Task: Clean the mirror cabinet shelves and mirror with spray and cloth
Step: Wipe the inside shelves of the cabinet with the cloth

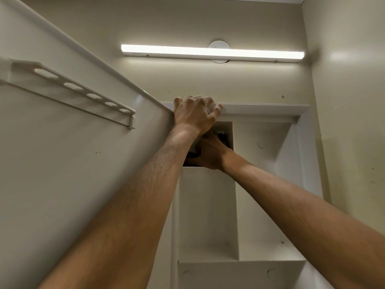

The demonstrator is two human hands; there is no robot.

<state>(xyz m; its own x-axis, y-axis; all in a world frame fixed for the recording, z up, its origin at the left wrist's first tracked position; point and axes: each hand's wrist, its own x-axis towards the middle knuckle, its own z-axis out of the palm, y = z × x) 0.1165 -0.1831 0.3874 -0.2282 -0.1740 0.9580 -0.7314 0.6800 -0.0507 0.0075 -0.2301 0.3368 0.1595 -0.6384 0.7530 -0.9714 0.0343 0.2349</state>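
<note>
Two hands raised: left hand (194, 114), fingers curled on white cloth (209, 110), at cabinet top edge (260, 108); right hand (210, 154), grip indiscernible. Lower shelves (239, 268), mirror judged pending.

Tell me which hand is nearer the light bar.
Left. The left hand rests on the cabinet's top edge below the light bar; the right hand sits lower, in the upper compartment.

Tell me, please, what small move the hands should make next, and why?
Probably slide the left hand, gripping a white cloth at the left end of the cabinet's top edge, rightward along it; the rest of that edge stretches to the right.
</note>
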